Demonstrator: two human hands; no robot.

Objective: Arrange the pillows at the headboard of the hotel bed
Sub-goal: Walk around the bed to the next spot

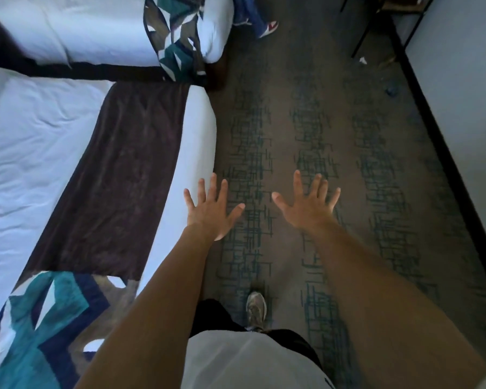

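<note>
Both hands empty, fingers splayed, palms down at centre frame: left hand, right hand; likely a starting pose. Bed, left of frame, white sheet, dark runner. Second bed, upper left. Pillows, headboard: not visible. Shoe, lower centre.

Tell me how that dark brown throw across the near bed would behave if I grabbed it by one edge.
The dark brown throw would probably go floppy, since it drapes to the mattress. It looks plush, so likely grippy. It might drag the white sheet beneath.

Hotel room: two made beds, carpet
</note>
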